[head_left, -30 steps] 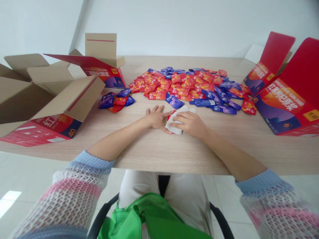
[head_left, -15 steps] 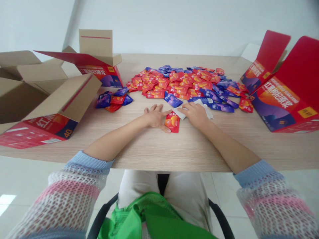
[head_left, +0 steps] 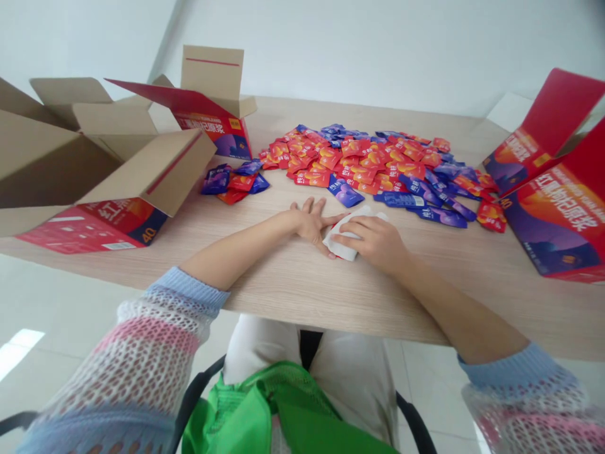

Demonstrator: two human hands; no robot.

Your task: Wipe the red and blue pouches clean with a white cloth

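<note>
My left hand [head_left: 312,225] lies on the table with its fingers spread, thumb and forefinger at the left edge of a red sachet. White tissue [head_left: 344,247] covers nearly all of that sachet, so only thin red edges show. My right hand [head_left: 373,239] presses the tissue down, its fingers resting over it and partly hiding it. Just behind the hands lies a blue sachet [head_left: 346,192], in front of a wide pile of red and blue sachets [head_left: 359,165].
A small group of sachets [head_left: 235,183] lies at the left. Beside it are an open carton [head_left: 118,224] and a red box [head_left: 217,132]. Two more red boxes stand at the right, the nearer one [head_left: 558,221] close to the pile. The table's front edge [head_left: 331,321] runs above my lap.
My right hand has slid the tissue toward me, over the red sachet that was uncovered before. My left hand stays spread beside it. The view has turned slightly.
</note>
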